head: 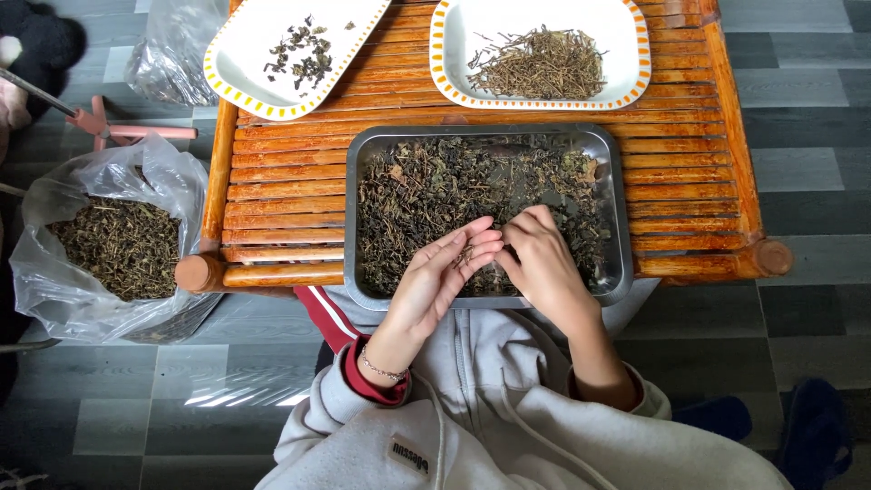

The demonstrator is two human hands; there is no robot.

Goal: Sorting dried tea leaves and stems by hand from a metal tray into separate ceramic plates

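Dried herbs (426,186) fill the metal tray (620,218) on the desk (281,181). Left hand (435,277) is cupped flat, holding a few bits; right hand (544,259) fingers pinch at them. Light, brittle stuff, probably best picked by the stems.

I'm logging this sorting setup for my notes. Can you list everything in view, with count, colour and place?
Table: one, orange-brown slatted wood, centre.
Metal tray: one, silver, on the table's near half, full of dark dried leaves.
Left plate: one, white with yellow-dashed rim, table's far left, a few dark leaf bits on it.
Right plate: one, white with orange-dashed rim, table's far right, a pile of brownish stems on it.
Bag of herbs: one, clear plastic, on the floor left of the table.
Empty-looking bag: one, clear plastic, top left.
Left hand: palm up over the tray, a few bits on the fingers.
Right hand: over the tray, fingertips at the left hand's fingers.
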